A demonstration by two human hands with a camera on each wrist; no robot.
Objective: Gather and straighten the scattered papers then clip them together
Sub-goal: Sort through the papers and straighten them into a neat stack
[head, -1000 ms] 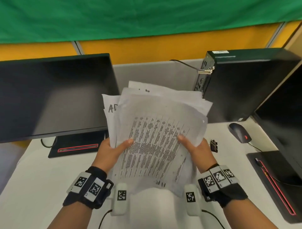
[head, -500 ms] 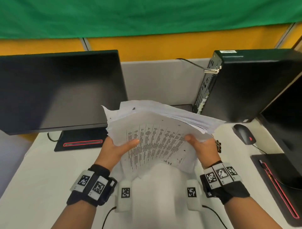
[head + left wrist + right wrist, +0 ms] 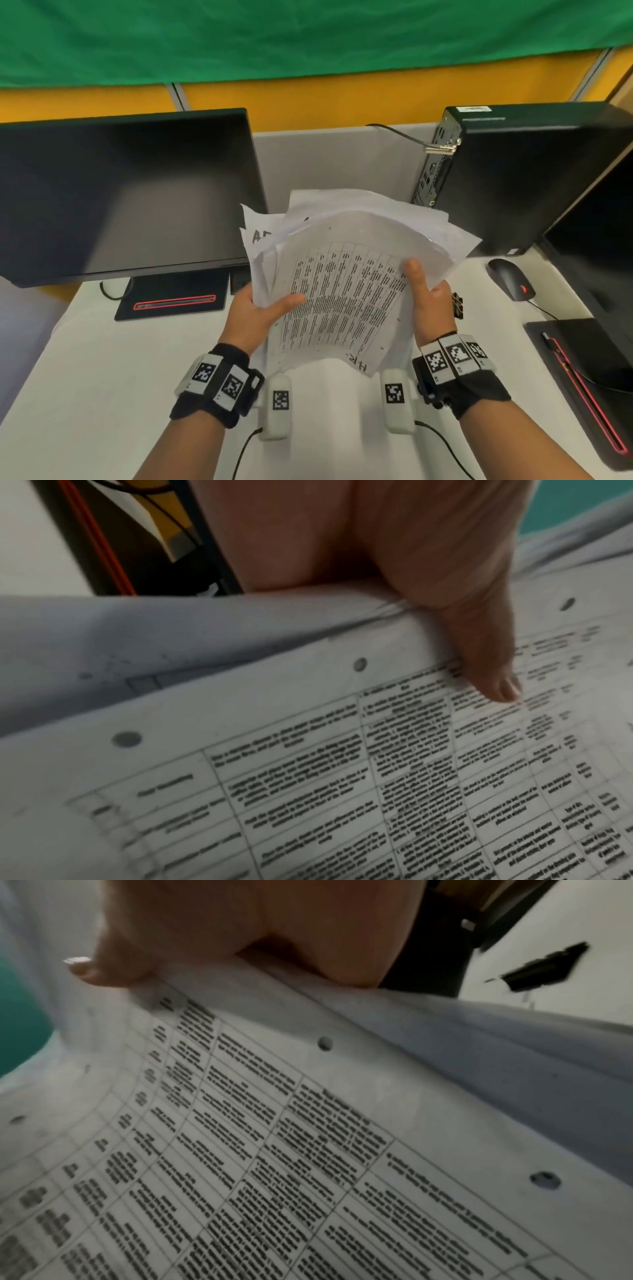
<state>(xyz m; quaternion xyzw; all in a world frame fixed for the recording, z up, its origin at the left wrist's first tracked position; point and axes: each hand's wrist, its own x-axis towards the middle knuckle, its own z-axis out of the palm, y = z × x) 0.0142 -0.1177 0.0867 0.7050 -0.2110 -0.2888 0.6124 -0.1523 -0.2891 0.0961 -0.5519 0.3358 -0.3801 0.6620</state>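
Note:
A loose stack of printed papers (image 3: 346, 284) is held up above the white desk (image 3: 102, 377), its sheets fanned out and uneven at the far edges. My left hand (image 3: 260, 311) grips the stack's left side, thumb pressed on the top sheet's table of text (image 3: 377, 764). My right hand (image 3: 428, 298) grips the right side, thumb on top as well (image 3: 103, 969). The fingers of both hands are hidden behind the papers. A black binder clip (image 3: 457, 305) lies on the desk just right of my right hand, also seen as a blurred black binder clip (image 3: 544, 966).
A dark monitor (image 3: 120, 195) stands at the left on a black base (image 3: 171, 301). A black computer tower (image 3: 524, 178) stands at the right back, with a mouse (image 3: 510, 279) in front of it. Another screen and base (image 3: 589, 377) fill the right edge.
The stack dropped and tilted flat half a second ago, and now stands raised and more upright again. Both hands kept their grip throughout.

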